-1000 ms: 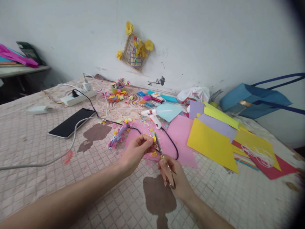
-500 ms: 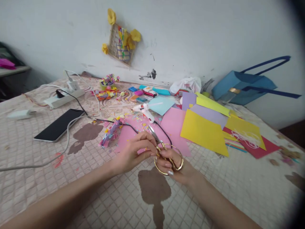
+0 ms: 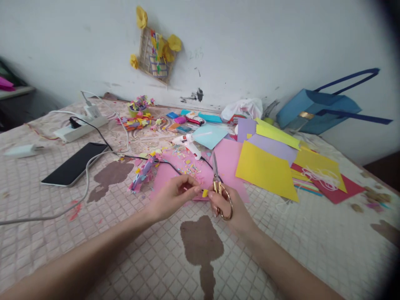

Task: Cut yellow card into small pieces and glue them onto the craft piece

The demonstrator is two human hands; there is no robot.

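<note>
My right hand [image 3: 229, 208] is wrapped round the gold handles of a pair of scissors [image 3: 216, 171], whose blades point up and away from me. My left hand [image 3: 178, 193] is closed in a pinch, and a small yellow paper piece [image 3: 205, 193] shows at its fingertips, close to my right fingertips. Beyond both hands lies a pink sheet [image 3: 165, 179] strewn with tiny paper scraps. A white glue gun [image 3: 191, 146] rests at its far side. To the left of the sheet is a strip of purple, pink and yellow paper flowers [image 3: 143, 175].
Yellow [image 3: 265, 171], purple and red sheets lie on the right, with white string [image 3: 321, 177] on top. A blue bag [image 3: 318, 110] stands behind them. On the left are a black-screened phone [image 3: 75, 163], cables and a power strip [image 3: 81, 128]. A bowl of paper flowers [image 3: 139, 106] sits further back.
The scissors have turned so their blades point more upright and away. Both hands have shifted slightly, and the yellow piece now shows clearly between them. The whole view has moved a little.
</note>
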